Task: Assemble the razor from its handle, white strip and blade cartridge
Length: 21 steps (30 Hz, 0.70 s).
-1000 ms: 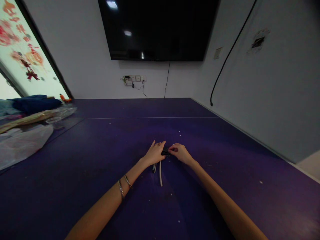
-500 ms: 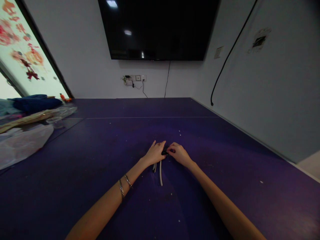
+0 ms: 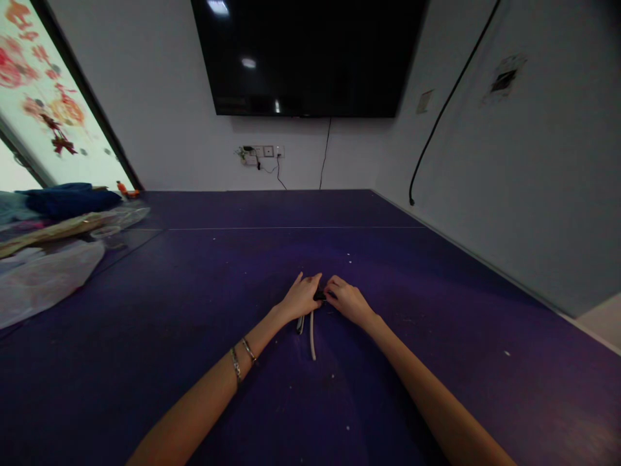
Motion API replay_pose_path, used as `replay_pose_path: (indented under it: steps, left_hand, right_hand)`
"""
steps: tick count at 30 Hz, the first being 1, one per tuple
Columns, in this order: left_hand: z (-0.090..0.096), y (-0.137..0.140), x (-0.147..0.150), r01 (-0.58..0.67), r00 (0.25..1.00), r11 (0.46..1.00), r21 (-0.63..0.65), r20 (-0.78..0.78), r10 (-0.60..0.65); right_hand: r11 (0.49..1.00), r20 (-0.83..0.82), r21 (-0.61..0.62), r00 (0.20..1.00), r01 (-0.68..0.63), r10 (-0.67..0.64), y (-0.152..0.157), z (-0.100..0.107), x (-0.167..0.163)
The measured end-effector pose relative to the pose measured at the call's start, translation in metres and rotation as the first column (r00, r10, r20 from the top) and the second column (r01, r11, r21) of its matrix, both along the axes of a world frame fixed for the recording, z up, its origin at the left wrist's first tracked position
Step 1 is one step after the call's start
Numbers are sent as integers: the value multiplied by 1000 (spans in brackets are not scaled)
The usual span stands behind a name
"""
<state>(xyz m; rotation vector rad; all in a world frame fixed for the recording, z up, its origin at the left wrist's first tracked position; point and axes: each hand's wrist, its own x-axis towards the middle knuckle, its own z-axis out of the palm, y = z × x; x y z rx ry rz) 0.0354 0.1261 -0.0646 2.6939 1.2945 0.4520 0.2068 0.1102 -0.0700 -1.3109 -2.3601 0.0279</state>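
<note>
Near the middle of the purple tabletop [image 3: 194, 362], my left hand [image 3: 301, 298] is closed around a small black object [image 3: 319, 296], mostly hidden by the fingers. My right hand [image 3: 349, 300] meets it from the other side, thumb and fingertips pinched at the black object's right end. A white cable-like strip [image 3: 312, 336] comes out below my left hand and lies toward me. Just left of it rests a short, narrow piece [image 3: 299, 325], pale and dark, partly covered by the same hand. Two bracelets [image 3: 235, 366] circle my left wrist.
Plastic bags [image 3: 53, 278] and folded dark blue cloth [image 3: 72, 200] are piled at the left. A television [image 3: 310, 58] hangs on the far wall above sockets [image 3: 268, 151]. Down the right wall runs a black cable [image 3: 444, 107]. Small white specks dot the tabletop.
My right fingers have shifted slightly at the black object's end. My left hand and the white strip stay in place.
</note>
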Motion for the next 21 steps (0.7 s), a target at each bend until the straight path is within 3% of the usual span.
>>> replay_pose_path:
  steps: [12, 18, 21]
  left_hand:
    - [6, -3, 0, 2, 1000, 1000, -8, -16, -2]
    - [3, -1, -1, 2, 1000, 1000, -8, -18, -2]
    - [1, 2, -1, 7, 1000, 1000, 0, -5, -7]
  right_hand:
    - [996, 105, 62, 993, -68, 61, -3, 7, -2]
    - [995, 64, -1, 993, -98, 97, -2, 11, 4]
    - [994, -51, -56, 994, -96, 94, 1, 7, 7]
